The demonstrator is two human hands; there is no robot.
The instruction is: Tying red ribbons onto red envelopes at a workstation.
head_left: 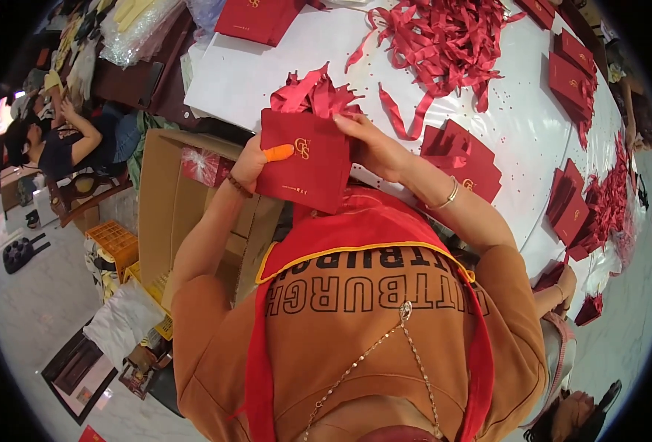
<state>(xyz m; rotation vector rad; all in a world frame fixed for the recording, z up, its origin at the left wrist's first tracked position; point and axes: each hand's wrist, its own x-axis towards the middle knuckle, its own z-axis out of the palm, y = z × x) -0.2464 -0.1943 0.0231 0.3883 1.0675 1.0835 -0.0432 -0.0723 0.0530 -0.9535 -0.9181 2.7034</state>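
Observation:
A stack of small red paper gift bags [311, 173] with gold print is held upright in front of my chest. My left hand [252, 163] grips its left edge, an orange finger cot on the thumb, which lies across the front. At the upper right corner my right hand [377, 147] is closed on the stack, thumb on the front and most fingers hidden behind. Red ribbon handles [315, 94] stick up from the top of the bags in loose loops.
The white table [245, 74] bears a big heap of red ribbons [444, 44] and more red bags [462, 158]. An open cardboard box [171, 191] stands at my left, near an orange crate [112, 243]. Other people sit at left and lower right; one hand [558, 287] reaches the table's right edge.

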